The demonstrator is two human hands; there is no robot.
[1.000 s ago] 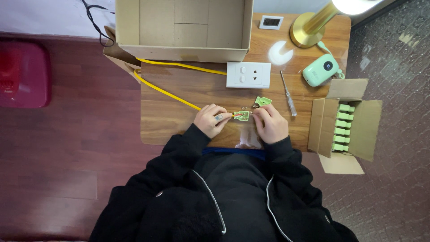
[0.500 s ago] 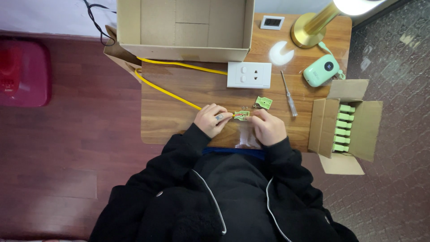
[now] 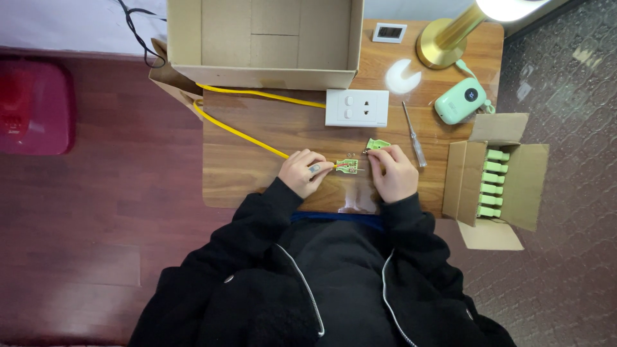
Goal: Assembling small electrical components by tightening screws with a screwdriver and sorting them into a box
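Over the small wooden table (image 3: 257, 167) on dark red floorboards, the left hand (image 3: 303, 173) pinched the yellow cable (image 3: 244, 133) at the green plug base (image 3: 348, 166); the right hand (image 3: 393, 172) rested curled beside it, grip unclear.

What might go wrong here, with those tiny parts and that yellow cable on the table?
The small loose bits lie unguarded by the green plug base; a nudge from the right hand might scatter them. The left hand pinches the yellow cable, which trails over the table edge into the cardboard box; a snag there may pull the wires free. The screwdriver could roll.
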